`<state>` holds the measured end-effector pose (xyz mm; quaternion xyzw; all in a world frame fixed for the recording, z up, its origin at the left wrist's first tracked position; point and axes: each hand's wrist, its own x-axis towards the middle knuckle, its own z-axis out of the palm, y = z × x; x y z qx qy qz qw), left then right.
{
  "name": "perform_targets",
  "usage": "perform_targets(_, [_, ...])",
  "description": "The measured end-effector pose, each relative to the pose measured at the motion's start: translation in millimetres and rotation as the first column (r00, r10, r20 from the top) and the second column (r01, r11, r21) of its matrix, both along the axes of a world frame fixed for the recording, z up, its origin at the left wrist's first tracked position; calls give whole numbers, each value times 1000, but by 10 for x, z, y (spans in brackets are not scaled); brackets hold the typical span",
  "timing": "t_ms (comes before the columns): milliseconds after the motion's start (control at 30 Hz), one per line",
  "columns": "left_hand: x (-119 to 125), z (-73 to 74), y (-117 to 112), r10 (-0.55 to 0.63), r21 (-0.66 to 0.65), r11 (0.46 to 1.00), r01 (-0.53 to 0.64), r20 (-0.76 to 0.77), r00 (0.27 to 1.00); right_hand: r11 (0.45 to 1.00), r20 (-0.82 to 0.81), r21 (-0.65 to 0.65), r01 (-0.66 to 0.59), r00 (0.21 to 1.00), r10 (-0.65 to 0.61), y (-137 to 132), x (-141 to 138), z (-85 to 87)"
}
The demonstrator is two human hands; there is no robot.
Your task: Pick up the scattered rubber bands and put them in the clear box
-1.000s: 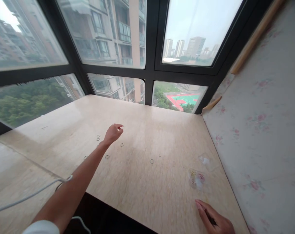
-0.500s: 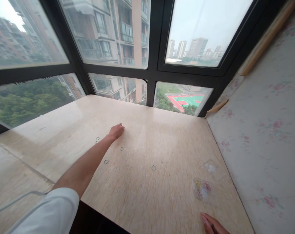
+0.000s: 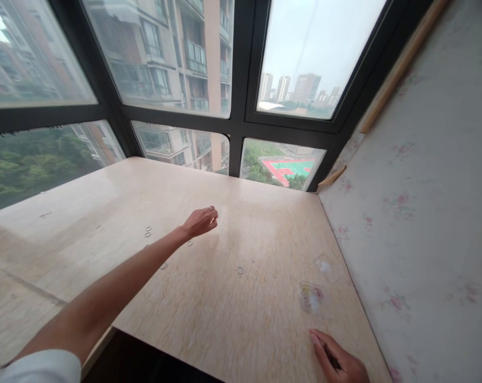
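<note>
My left hand [image 3: 201, 221] is curled closed over the far middle of the marble-patterned counter [image 3: 209, 319], with a thin band showing on one finger. What its fingertips hold, if anything, is hidden. Around that forearm lie several thin ring-shaped bands, among them one band [image 3: 189, 243] just below the wrist and another band [image 3: 240, 270] further right. At the lower right is my right hand [image 3: 339, 361], thumb and fingers pressed together. Whatever sits between them cannot be made out. Beyond it stands a clear plastic box [image 3: 311, 298] with yellow and pink bands inside.
A second clear plastic piece [image 3: 324, 266], perhaps a lid, lies behind the box. Dark-framed windows [image 3: 236, 122] border the counter's far side. A flowered wall [image 3: 388, 229] rises on the right. The counter's front edge drops to a dark gap [image 3: 141, 361].
My left hand has moved right across the counter, still closed. The camera view has shifted, so more of my right hand shows at the lower right.
</note>
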<state>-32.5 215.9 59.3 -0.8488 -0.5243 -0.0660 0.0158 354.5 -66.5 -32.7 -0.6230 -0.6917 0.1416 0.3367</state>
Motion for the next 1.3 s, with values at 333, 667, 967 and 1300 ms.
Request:
perform_targets(333, [1630,128,-926,-444,110,892,439,401,801,997,-88,10,82,993,-81,-22,-196,188])
perform_targets(667, [2311,-132,-1406,-621,32,766,642,292,727,995,-235,-41,94,967,-101,-67,-200,228])
perform_targets(967, [2086,-258,-1483,-521,-31,817,575,388,761,995,-273,-66,75,958,-90,-72,-191,245])
perform_targets(1300, [995,-668,-1968,12,-166,974,154,718,696,993,-207,-45,109,971,-116,-123,-214,168])
